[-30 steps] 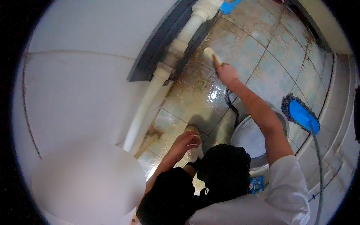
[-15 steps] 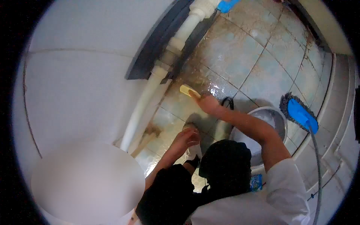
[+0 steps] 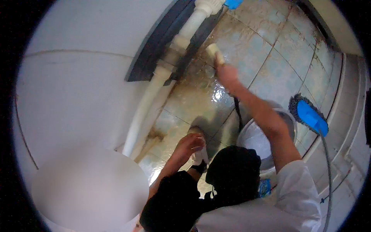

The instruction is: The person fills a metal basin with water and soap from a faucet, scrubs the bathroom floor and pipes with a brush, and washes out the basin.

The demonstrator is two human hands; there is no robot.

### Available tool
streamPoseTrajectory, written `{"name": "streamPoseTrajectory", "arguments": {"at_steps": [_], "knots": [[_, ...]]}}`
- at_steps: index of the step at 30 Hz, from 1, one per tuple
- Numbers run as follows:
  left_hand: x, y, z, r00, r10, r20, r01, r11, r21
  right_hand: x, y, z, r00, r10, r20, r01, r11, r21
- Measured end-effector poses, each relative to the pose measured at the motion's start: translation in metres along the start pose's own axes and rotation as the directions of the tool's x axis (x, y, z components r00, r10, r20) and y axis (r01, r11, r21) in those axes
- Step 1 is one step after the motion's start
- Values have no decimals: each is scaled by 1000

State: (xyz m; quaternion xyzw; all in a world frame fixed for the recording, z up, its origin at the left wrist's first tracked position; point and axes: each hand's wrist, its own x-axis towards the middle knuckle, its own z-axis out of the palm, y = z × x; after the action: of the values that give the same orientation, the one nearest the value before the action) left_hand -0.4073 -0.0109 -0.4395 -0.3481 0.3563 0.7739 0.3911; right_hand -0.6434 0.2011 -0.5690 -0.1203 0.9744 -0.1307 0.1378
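Note:
My right hand [image 3: 227,75] is closed round the handle of a pale yellow scrub brush [image 3: 212,49]. Its head meets the wet, brown-stained floor tiles [image 3: 232,44] beside the dark ledge; motion blurs the hand a little, and the bristles are hidden. A black strap [image 3: 237,110] hangs below my right forearm. Low over my shoe [image 3: 199,154], in front of my knee, my left hand [image 3: 192,144] hangs with loosely bent fingers and nothing visible in it.
A white pipe [image 3: 150,94] with joints runs along the dark ledge [image 3: 148,58]. Right of my knees stands a metal basin [image 3: 293,120] with whitish contents. Farther right lies a blue mop head [image 3: 309,116] with grey fringe. A blue packet [image 3: 264,187] is by my leg.
My right hand has moved the brush away from me and slightly right across the tiles, turning its head upward in view. My left hand has hardly moved.

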Motion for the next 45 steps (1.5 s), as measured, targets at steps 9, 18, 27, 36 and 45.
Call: {"name": "streamPoseTrajectory", "arguments": {"at_steps": [9,18,27,36,45], "knots": [[-6,-2,-6,998,-45,-43,44,999,-30,22,10,11,996,-81,32,84,992,-98],[-4,6,4,998,-38,-53,38,999,2,35,18,-22,988,-136,72,143,985,-99],[6,15,11,1000,-15,-1,15,1000,-3,-10,-12,63,931,-319,178,336,939,-74],[12,10,15,997,-65,30,67,996,-53,-8,-22,115,957,-150,249,203,957,-205],[0,11,8,998,-41,-51,43,999,32,-18,-19,48,955,-44,293,21,996,83]]}}
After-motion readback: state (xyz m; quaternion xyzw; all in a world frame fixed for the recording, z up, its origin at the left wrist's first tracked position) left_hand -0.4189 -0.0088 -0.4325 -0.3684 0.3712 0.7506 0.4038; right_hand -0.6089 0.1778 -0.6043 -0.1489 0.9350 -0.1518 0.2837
